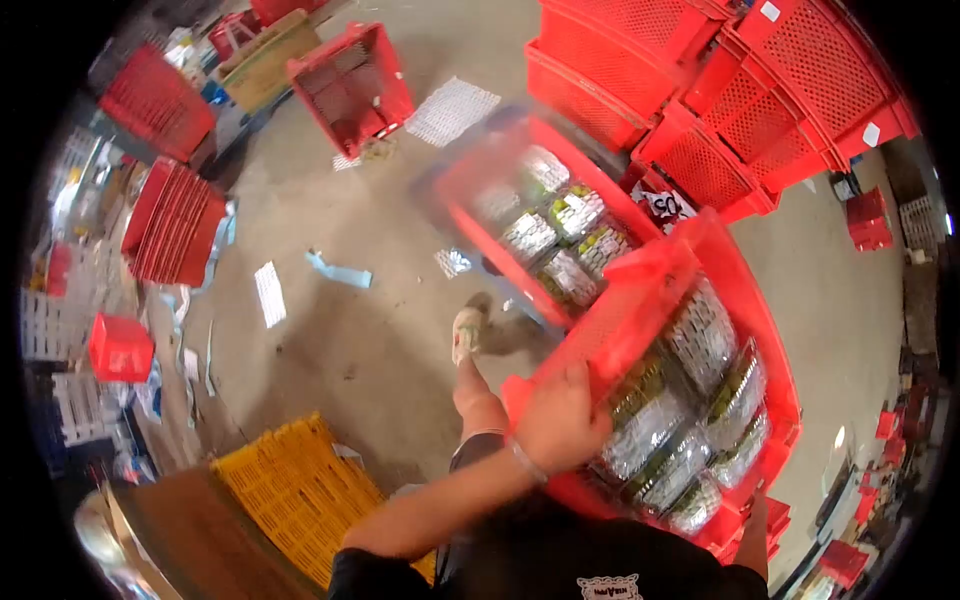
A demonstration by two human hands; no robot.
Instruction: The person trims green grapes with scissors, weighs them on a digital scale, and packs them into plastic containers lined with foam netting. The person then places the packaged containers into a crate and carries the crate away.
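A red plastic crate (pixel 778 385) is held tilted in front of my body, with several clear packs (pixel 650 440) of wrapped produce in it. My left hand (pixel 562 420) is wrapped round the crate's near left rim. On its lower right side, my right hand (pixel 756 520) is at the rim, its fingers mostly hidden. Just beyond, a second red crate (pixel 500 240) with several similar packs (pixel 575 212) stands lower down, partly overlapped by the held crate.
Stacked red crates (pixel 700 110) rise at the upper right. An empty red crate (pixel 355 85) lies on the floor ahead. Yellow crates (pixel 300 490) stand at the lower left. Blue strips (pixel 338 270) and white netting (pixel 452 110) are on the floor.
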